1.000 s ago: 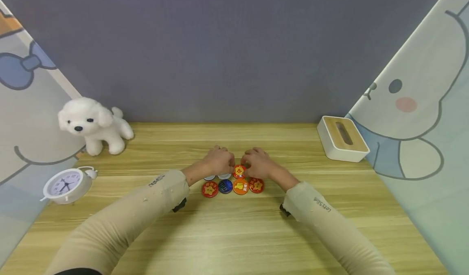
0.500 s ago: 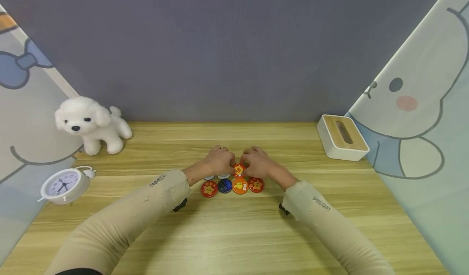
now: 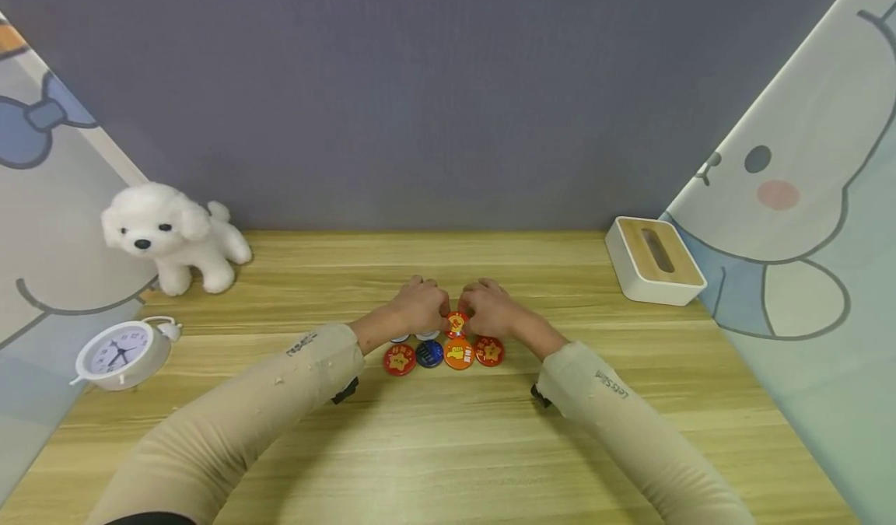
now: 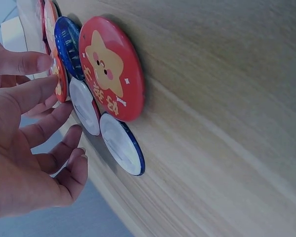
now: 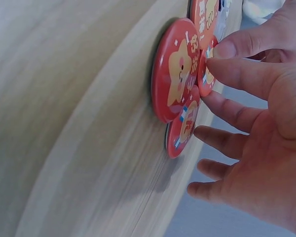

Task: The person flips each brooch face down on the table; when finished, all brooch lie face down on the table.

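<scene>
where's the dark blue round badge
In the head view, the dark blue badge lies just left of centre in the near row, between a round red star badge at left and a round orange thumbs-up badge at right.

Near-left badge [image 3: 400, 359] was red, yellow star; next, a dark blue badge [image 3: 430, 354]; then an orange badge [image 3: 459, 354] bore a yellow thumb. Near-right badge [image 3: 489, 351] repeated red and star. Sleeves [image 3: 238, 410] were beige, dark-lettered; tabletop [image 3: 434, 455] showed yellowish wood grain.

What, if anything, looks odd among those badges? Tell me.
A red-rimmed badge and a blue-rimmed badge by the left hand lie white side up, while the other visible badges show printed faces.
</scene>
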Action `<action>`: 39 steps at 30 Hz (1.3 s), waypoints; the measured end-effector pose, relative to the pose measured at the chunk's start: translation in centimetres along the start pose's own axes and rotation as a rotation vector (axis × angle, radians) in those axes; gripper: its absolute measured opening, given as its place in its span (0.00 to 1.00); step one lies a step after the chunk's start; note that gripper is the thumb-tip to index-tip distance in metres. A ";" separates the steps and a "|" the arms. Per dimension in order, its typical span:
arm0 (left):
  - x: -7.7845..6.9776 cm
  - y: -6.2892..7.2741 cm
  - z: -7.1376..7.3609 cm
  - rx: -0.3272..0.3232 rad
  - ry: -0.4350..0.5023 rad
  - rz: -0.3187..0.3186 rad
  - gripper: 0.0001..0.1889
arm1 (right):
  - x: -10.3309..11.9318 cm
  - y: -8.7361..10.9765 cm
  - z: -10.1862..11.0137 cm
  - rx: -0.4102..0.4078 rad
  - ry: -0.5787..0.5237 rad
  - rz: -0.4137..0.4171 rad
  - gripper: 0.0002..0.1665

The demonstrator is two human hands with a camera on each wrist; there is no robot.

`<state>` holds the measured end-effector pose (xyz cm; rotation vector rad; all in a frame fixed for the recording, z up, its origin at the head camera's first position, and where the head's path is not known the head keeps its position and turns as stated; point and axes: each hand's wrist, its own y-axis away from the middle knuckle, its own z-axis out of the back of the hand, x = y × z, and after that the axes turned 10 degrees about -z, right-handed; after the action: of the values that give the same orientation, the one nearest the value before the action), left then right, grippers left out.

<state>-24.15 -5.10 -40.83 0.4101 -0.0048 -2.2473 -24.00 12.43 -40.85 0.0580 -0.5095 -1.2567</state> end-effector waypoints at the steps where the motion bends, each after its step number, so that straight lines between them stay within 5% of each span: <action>1: 0.0 0.0 0.1 0.001 0.000 0.000 0.13 | 0.0 0.0 0.0 0.001 -0.004 0.000 0.11; 24: 0.1 -0.3 0.0 -0.032 0.065 -0.045 0.12 | -0.2 0.2 -0.3 -0.047 -0.011 0.002 0.15; 39: 0.2 -0.8 0.2 -0.018 0.215 0.059 0.28 | -0.2 1.3 -0.6 -0.133 -0.024 0.071 0.18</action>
<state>-24.89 -4.78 -40.84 0.6312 0.1136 -2.1336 -22.70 12.86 -41.01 -0.0869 -0.4435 -1.2197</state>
